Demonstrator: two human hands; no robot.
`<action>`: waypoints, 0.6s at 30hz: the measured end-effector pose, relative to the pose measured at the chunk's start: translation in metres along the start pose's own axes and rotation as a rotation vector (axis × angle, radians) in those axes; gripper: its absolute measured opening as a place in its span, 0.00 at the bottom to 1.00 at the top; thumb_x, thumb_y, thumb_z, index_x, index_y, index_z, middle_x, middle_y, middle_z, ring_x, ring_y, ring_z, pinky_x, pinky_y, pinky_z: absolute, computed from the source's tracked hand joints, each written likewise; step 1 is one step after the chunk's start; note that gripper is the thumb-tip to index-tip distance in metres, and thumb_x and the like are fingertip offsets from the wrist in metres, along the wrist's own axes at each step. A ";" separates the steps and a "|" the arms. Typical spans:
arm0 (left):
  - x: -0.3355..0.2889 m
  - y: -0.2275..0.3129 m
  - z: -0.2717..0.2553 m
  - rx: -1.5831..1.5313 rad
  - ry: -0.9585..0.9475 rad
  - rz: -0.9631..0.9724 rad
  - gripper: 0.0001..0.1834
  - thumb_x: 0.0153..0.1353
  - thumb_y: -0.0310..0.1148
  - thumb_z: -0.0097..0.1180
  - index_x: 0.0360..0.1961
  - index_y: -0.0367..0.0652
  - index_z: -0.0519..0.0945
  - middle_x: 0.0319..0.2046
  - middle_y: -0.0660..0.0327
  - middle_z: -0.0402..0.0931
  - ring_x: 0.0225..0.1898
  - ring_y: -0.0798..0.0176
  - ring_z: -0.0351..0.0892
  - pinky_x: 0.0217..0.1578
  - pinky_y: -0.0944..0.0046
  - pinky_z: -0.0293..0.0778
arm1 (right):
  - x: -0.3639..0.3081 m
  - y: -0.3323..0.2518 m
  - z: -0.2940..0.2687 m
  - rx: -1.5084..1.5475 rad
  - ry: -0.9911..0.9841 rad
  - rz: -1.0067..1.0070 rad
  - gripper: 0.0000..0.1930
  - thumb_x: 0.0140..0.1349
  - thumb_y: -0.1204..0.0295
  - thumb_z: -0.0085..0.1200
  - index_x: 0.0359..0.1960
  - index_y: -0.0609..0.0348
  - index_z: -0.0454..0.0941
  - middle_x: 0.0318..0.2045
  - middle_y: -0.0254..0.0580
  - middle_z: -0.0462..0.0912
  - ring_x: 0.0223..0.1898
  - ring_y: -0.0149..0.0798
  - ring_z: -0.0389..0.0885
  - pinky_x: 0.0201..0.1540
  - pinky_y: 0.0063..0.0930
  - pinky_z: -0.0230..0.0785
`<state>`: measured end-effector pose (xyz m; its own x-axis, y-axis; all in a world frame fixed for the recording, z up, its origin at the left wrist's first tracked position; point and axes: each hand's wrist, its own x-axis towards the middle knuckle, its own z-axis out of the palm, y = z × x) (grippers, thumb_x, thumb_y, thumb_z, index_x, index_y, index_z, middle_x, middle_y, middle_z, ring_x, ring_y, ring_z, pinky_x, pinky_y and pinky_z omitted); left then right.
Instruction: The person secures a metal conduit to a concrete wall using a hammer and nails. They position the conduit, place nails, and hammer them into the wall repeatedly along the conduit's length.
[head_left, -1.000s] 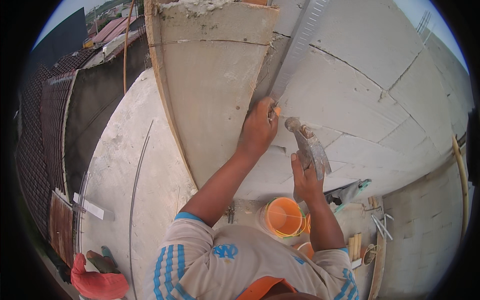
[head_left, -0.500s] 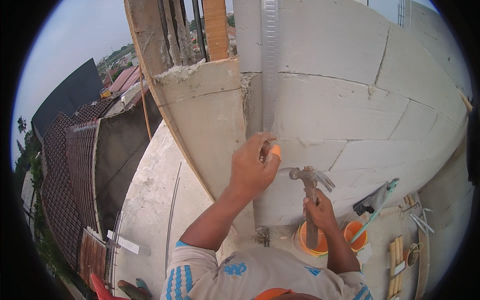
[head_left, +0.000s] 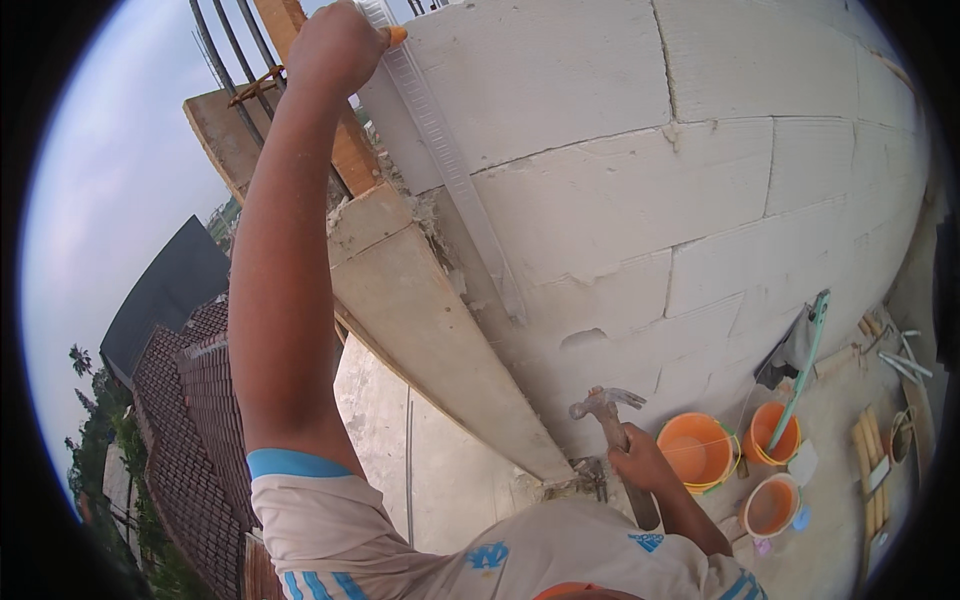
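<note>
My left hand (head_left: pixel 338 48) is raised at the top of the view, with its fingers closed at the upper part of a slotted, pale metal strip (head_left: pixel 440 140). Something orange covers my thumb tip. The strip runs down along the left end of a wall of light grey blocks (head_left: pixel 590 180), beside a column boxed in boards (head_left: pixel 440 330). Lower down, my right hand (head_left: pixel 645 462) is wrapped round the handle of a claw hammer (head_left: pixel 608 405). The hammer's head points up, in front of the wall.
Orange buckets (head_left: pixel 697 448) stand on the floor at right, with a green-handled tool (head_left: pixel 803 370) leaning from one. Bamboo poles (head_left: pixel 872 470) lie farther right. Steel bars (head_left: pixel 240 60) rise from the column. Beyond the left edge lie tiled roofs (head_left: pixel 190 450) below.
My left hand has gone from the strip's lower end up to its upper part. My right hand, still holding the hammer, sits lower in view. The view has shifted and tilted.
</note>
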<state>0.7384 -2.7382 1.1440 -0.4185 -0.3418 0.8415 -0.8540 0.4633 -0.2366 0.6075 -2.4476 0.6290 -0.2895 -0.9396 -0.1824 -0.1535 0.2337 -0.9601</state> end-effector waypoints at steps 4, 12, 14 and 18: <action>0.015 -0.022 0.014 -0.128 -0.245 -0.020 0.36 0.62 0.51 0.58 0.57 0.27 0.72 0.37 0.50 0.81 0.35 0.58 0.82 0.34 0.60 0.77 | 0.001 -0.006 -0.001 0.275 -0.034 -0.083 0.13 0.62 0.69 0.51 0.44 0.65 0.72 0.24 0.39 0.77 0.23 0.31 0.77 0.28 0.30 0.71; -0.015 0.009 -0.009 0.017 -0.307 -0.084 0.31 0.67 0.54 0.49 0.46 0.29 0.81 0.49 0.41 0.79 0.52 0.43 0.77 0.53 0.51 0.71 | 0.014 -0.047 0.008 0.026 0.115 -0.299 0.12 0.63 0.71 0.54 0.45 0.63 0.71 0.28 0.38 0.77 0.25 0.31 0.76 0.29 0.27 0.71; -0.007 0.006 0.006 0.104 -0.242 -0.069 0.32 0.68 0.54 0.45 0.44 0.30 0.82 0.48 0.41 0.78 0.52 0.43 0.77 0.53 0.51 0.71 | 0.022 -0.057 0.010 -0.125 0.217 -0.546 0.13 0.62 0.70 0.55 0.45 0.64 0.73 0.30 0.41 0.78 0.26 0.33 0.78 0.30 0.28 0.71; 0.006 0.002 0.028 0.127 -0.140 -0.044 0.31 0.70 0.53 0.43 0.43 0.31 0.83 0.47 0.41 0.79 0.52 0.42 0.76 0.54 0.52 0.71 | 0.043 -0.086 0.023 -0.064 0.289 -0.649 0.08 0.59 0.75 0.57 0.37 0.64 0.75 0.26 0.38 0.77 0.26 0.31 0.76 0.31 0.27 0.70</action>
<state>0.7251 -2.7623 1.1347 -0.4115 -0.4740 0.7785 -0.9008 0.3416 -0.2682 0.6301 -2.5138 0.6992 -0.3580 -0.7925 0.4937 -0.4325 -0.3278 -0.8399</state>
